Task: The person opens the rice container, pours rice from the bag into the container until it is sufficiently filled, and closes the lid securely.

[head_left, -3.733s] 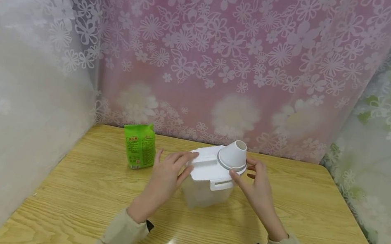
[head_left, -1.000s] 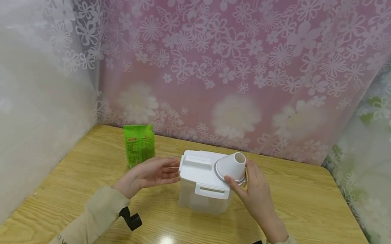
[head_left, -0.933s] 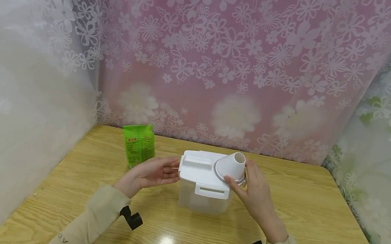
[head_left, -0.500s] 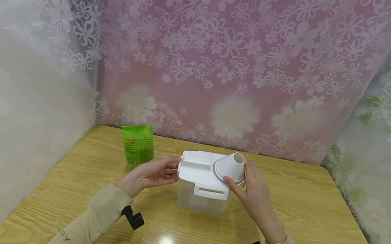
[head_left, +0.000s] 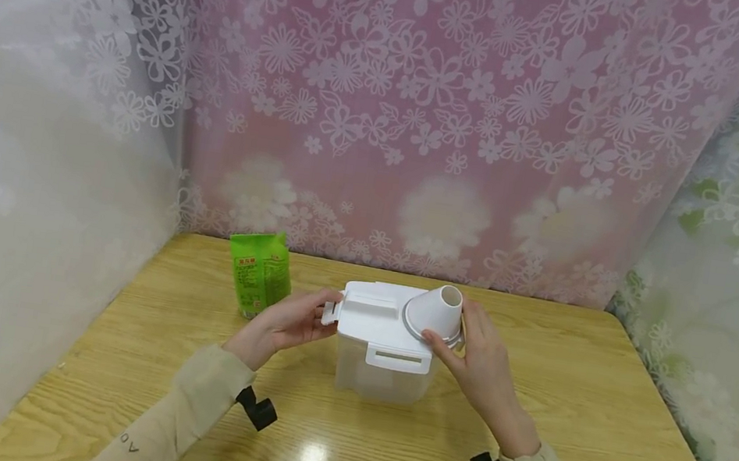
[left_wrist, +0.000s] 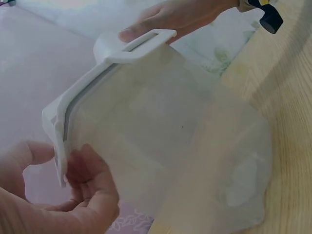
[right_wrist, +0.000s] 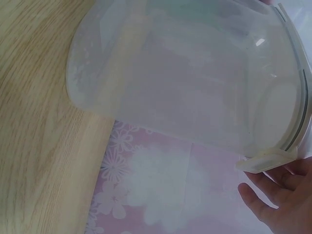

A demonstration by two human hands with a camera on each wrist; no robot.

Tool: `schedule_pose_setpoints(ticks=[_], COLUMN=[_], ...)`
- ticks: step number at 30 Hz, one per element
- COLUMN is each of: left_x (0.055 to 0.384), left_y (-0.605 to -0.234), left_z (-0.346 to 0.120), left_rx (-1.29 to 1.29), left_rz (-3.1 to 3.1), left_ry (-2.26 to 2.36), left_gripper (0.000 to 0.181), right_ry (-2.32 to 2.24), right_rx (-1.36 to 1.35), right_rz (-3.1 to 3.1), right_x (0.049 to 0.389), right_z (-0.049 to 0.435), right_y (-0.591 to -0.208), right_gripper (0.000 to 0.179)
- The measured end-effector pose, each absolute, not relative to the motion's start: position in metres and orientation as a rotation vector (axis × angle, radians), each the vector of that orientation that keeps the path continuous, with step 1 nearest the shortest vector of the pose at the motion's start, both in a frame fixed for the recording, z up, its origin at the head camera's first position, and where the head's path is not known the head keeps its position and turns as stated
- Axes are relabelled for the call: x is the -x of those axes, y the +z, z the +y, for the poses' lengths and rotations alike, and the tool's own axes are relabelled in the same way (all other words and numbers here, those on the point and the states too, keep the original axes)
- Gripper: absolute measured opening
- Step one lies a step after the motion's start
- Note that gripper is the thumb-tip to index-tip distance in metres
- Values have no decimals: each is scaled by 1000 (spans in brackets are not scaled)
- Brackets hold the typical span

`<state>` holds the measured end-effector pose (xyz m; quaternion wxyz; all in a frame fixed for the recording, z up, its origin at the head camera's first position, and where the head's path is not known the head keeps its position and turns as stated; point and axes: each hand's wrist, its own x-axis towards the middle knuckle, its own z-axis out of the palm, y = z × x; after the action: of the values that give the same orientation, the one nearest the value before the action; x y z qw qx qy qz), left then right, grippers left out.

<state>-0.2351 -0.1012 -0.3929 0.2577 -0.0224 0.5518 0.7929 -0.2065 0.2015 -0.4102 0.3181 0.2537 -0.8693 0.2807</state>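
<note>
A translucent plastic storage container (head_left: 383, 382) with a white lid (head_left: 359, 327) stands on the wooden table. Its lid carries a ridge-like handle and, at the right end, a white cone-shaped spout (head_left: 432, 314). My left hand (head_left: 288, 325) pinches the left latch (head_left: 330, 313), which sticks outward; in the left wrist view thumb and fingers lie on either side of that latch (left_wrist: 61, 170). My right hand (head_left: 487, 373) holds the lid's right end, thumb at the spout's base and fingers behind. On the near side, the front latch (head_left: 397, 359) is tilted out too.
A green printed bag (head_left: 260, 274) stands upright at the back left of the table (head_left: 565, 400), behind my left hand. Pink floral curtain (head_left: 400, 211) hangs along the table's back edge, with pale sheets at both sides.
The container was turned and shifted slightly toward me. My left hand moved from the lid's top to its left end, and the left latch has swung outward. My right hand stays by the spout.
</note>
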Motion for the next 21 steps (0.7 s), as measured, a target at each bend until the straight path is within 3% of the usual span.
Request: schedule_pose_setpoints(ticks=[6, 14, 21], left_x=[232, 228, 221], left_y=[-398, -401, -393], left_z=[-109, -119, -114], left_rx=[40, 11, -192], left_rz=[1491, 1766, 2246], left_ry=[2094, 2089, 2071], left_gripper=[29, 45, 36], right_ry=[736, 745, 742], right_rx=[-666, -675, -667], right_rz=[-2285, -2280, -2283], right_x=[208, 209, 208], right_z=[201, 200, 201], right_y=[-411, -410, -411], right_gripper=[73, 72, 72])
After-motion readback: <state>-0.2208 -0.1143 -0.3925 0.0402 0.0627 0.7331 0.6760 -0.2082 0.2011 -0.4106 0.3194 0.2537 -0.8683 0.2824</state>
